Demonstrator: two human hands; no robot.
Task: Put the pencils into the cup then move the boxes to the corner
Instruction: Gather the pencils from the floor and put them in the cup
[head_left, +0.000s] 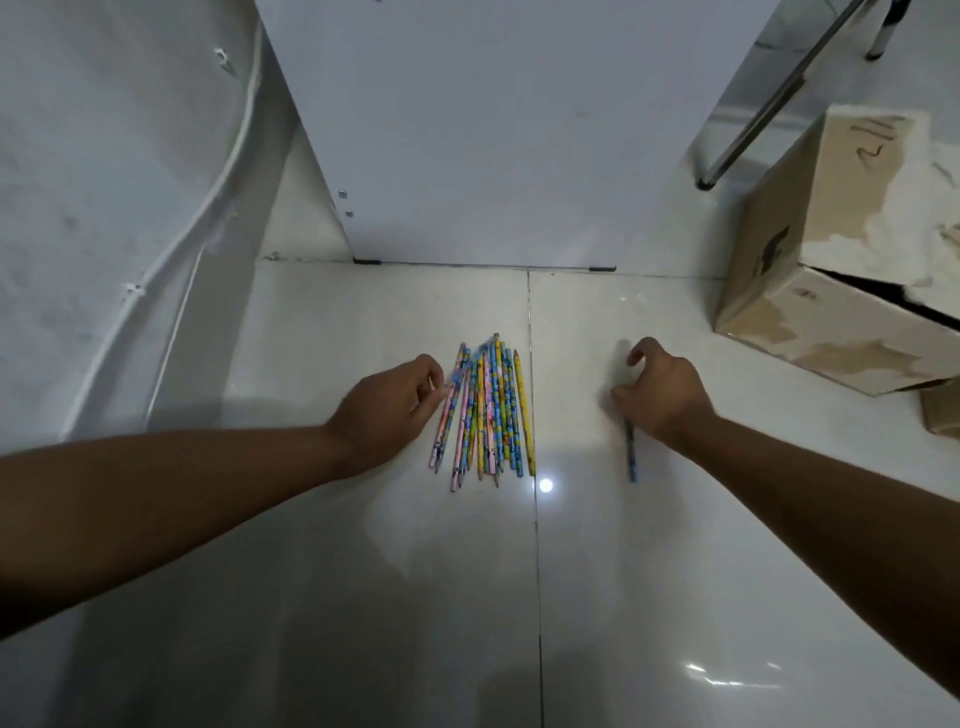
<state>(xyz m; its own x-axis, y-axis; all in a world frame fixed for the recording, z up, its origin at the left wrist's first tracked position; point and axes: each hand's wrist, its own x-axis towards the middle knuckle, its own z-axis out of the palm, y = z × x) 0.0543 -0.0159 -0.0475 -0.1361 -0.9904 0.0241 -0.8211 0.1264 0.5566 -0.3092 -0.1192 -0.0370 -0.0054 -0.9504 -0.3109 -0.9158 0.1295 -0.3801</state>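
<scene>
A loose fan of slim, round pencils with bright printed wraps in yellow, blue and pink lies in the middle of the frame on a glossy, pale tiled floor, their points mostly toward the lower edge. The left hand comes in from the left, its thumb and forefinger pinching the upper part of the pink pencil at the fan's left edge. The right hand, right of centre and apart from the fan, has its fingers curled around a blue pencil, whose shaft sticks out below the hand. At the right edge sits a tilted cardboard box, its brown skin scuffed and peeled to white. A flat, matt white cabinet panel fills the upper centre.
</scene>
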